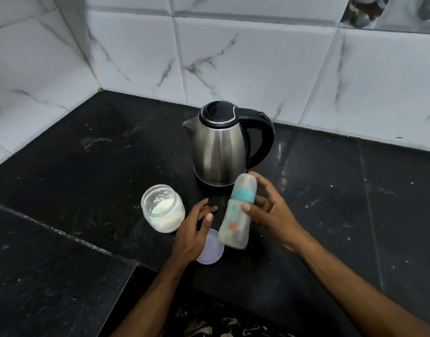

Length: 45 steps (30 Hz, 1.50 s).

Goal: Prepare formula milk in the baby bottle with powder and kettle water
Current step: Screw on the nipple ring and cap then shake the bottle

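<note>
One electric kettle (221, 144); before it: one baby bottle (238, 212), gripped by right hand (269, 210); one open powder jar (163, 207); one lid (212, 249); left hand (194, 229) loosely spread, holding nothing.

Brushed stainless steel on the kettle (218, 149), satin sheen with soft reflections; lid and handle in black plastic, fairly glossy. Dark polished stone for the counter (87, 154), speckled, scuffed and a bit dusty in spots. Glossy white marble-look tiles (257, 64) with grey veining on the wall. Clear glass jar (163, 208), smooth, dusted inside with fine matt white powder. Frosted translucent plastic on the baby bottle (237, 222), teal plastic collar, cloudy soft-looking teat cover. Pale lilac plastic lid (212, 251), smooth and matt.
</note>
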Each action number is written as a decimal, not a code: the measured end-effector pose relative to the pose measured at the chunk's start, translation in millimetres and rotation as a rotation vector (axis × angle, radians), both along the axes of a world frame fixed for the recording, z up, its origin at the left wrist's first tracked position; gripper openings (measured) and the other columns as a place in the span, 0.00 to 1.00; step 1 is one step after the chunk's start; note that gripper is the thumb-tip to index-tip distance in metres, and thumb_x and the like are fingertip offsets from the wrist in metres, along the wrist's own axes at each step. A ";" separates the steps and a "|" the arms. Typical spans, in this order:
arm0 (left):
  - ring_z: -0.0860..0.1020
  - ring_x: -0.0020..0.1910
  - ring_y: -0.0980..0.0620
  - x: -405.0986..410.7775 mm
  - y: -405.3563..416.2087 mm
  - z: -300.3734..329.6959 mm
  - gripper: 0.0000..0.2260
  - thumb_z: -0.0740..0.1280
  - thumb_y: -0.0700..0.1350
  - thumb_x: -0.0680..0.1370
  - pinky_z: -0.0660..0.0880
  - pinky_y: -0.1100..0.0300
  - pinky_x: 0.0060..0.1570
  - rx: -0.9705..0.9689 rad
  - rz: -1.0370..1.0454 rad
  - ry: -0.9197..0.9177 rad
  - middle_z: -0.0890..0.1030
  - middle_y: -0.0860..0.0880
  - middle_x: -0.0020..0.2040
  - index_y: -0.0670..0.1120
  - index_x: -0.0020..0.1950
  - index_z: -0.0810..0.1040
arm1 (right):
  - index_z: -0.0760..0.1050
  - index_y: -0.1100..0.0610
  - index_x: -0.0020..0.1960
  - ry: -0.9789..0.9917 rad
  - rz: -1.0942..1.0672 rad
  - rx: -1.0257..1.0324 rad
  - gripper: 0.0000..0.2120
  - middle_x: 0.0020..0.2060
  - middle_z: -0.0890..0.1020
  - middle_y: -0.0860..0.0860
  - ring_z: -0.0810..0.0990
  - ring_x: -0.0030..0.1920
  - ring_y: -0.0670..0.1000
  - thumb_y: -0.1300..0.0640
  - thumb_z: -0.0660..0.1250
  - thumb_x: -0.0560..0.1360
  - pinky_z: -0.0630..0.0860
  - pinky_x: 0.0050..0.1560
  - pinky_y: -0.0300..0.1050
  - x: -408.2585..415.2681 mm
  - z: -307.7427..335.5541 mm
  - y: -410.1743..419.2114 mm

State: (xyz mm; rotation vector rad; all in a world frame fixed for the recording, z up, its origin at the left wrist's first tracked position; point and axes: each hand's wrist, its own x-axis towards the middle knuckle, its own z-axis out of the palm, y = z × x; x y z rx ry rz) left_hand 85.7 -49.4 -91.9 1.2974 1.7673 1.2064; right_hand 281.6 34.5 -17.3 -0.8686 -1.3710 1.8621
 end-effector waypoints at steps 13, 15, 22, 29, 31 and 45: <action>0.76 0.63 0.63 -0.8 -0.8 1.2 0.30 0.57 0.64 0.77 0.72 0.52 0.66 -0.027 0.002 0.020 0.80 0.65 0.59 0.46 0.72 0.69 | 0.65 0.45 0.71 0.143 -0.094 -0.043 0.38 0.62 0.79 0.62 0.82 0.57 0.59 0.55 0.79 0.67 0.82 0.49 0.52 -6.3 2.4 7.0; 0.75 0.64 0.64 -0.3 -1.3 1.5 0.30 0.57 0.64 0.77 0.71 0.54 0.67 -0.028 0.003 0.025 0.80 0.67 0.58 0.47 0.72 0.68 | 0.64 0.44 0.72 0.187 -0.182 0.001 0.36 0.61 0.80 0.61 0.83 0.56 0.57 0.59 0.75 0.69 0.82 0.49 0.52 -4.4 13.7 16.4; 0.74 0.66 0.61 -1.8 -1.1 -2.9 0.30 0.56 0.65 0.77 0.70 0.52 0.68 -0.019 -0.009 0.009 0.81 0.60 0.60 0.48 0.72 0.68 | 0.61 0.46 0.72 0.074 -0.212 0.372 0.37 0.63 0.79 0.55 0.81 0.60 0.58 0.65 0.72 0.70 0.79 0.59 0.52 6.1 53.3 44.9; 0.75 0.65 0.62 -1.6 1.2 -2.5 0.28 0.57 0.65 0.76 0.70 0.53 0.68 -0.008 -0.011 -0.014 0.81 0.61 0.60 0.50 0.71 0.68 | 0.59 0.48 0.74 -0.163 -0.141 0.485 0.38 0.64 0.76 0.46 0.79 0.62 0.47 0.67 0.73 0.72 0.77 0.60 0.42 4.9 21.0 47.2; 0.75 0.65 0.62 -1.5 1.0 -1.9 0.27 0.57 0.64 0.76 0.70 0.54 0.67 -0.011 -0.012 -0.020 0.81 0.61 0.59 0.51 0.71 0.68 | 0.59 0.48 0.74 -0.207 -0.136 0.493 0.38 0.66 0.74 0.48 0.77 0.63 0.45 0.66 0.73 0.73 0.77 0.62 0.43 4.4 9.5 45.2; 0.74 0.66 0.60 -2.2 -1.2 1.5 0.26 0.57 0.64 0.77 0.70 0.51 0.68 -0.045 -0.020 -0.025 0.81 0.62 0.60 0.52 0.71 0.68 | 0.61 0.44 0.72 -0.327 -0.273 0.531 0.38 0.64 0.73 0.38 0.74 0.65 0.45 0.65 0.76 0.71 0.74 0.66 0.46 5.5 -30.9 38.8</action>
